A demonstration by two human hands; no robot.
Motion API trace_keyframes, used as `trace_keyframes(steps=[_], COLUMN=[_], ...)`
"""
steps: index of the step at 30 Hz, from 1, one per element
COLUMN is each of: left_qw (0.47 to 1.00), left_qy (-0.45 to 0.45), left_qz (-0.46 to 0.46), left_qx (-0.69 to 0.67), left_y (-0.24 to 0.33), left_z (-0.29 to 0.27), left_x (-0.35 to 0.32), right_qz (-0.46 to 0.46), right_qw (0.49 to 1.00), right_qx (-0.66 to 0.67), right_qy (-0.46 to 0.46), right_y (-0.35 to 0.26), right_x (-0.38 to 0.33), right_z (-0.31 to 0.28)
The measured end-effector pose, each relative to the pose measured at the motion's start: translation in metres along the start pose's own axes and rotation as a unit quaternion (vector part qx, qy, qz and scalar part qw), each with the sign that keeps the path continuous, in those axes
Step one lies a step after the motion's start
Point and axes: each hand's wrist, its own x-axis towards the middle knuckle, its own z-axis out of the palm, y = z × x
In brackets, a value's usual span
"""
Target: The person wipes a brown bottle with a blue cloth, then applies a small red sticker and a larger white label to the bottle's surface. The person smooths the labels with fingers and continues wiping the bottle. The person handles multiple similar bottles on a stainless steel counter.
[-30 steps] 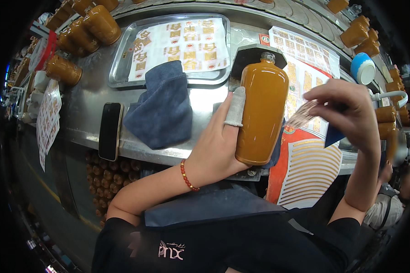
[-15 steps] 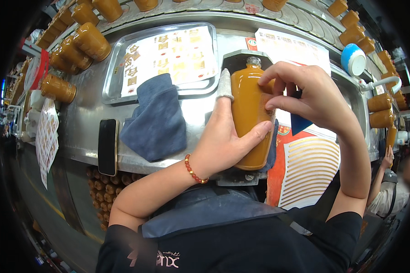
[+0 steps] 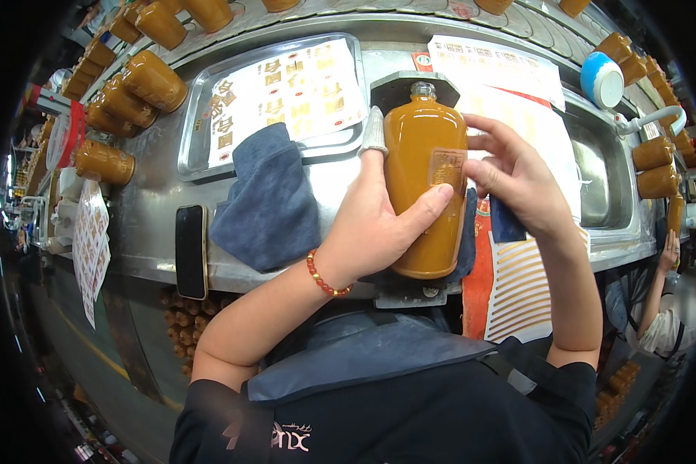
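Note:
A glossy amber-brown bottle (image 3: 417, 139) with a clear glass neck lies tilted on a dark metal stand (image 3: 394, 81), in front of me. My left hand (image 3: 383, 209) grips its left side, thumb across the front; a pale cloth cot (image 3: 374, 133) covers one fingertip. A small see-through film square with printing (image 3: 445, 165) sits on the bottle's upper right face. My right hand (image 3: 518, 174) is at the bottle's right edge, fingers curled. A dark blue flat piece, like a scraper (image 3: 506, 223), shows under its palm; the grip on it is partly hidden.
Left of the bottle are a blue cloth (image 3: 267, 205), a phone (image 3: 191, 251) and a metal tray (image 3: 187, 151) with sticker sheets (image 3: 301, 93). Several amber bottles (image 3: 155, 80) line the conveyor (image 3: 394, 19). At right are a sink (image 3: 607, 174) and a blue-white jar (image 3: 602, 80).
My right hand has drawn down and slightly away from the bottle's face, uncovering the film square. The blue piece has moved with it. My left hand keeps its hold.

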Motion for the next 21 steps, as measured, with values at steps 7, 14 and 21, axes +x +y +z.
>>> trace_keyframes(steps=[7, 14, 21], left_qw=[0.999, 0.997, 1.0], left_qy=[0.022, 0.009, -0.008], left_qz=[0.028, 0.023, 0.012], left_qx=[-0.034, -0.067, -0.017], left_y=[-0.004, 0.002, 0.001], left_z=[-0.002, -0.005, -0.008], left_x=[0.01, 0.009, 0.009], right_qz=[0.004, 0.013, 0.022], right_qw=[0.997, 0.993, 0.987], right_qx=[0.076, 0.118, 0.155], right_qy=[0.02, 0.023, 0.018], right_y=[0.007, 0.005, 0.007], right_x=[-0.006, -0.007, -0.01], right_z=[0.019, 0.022, 0.022])
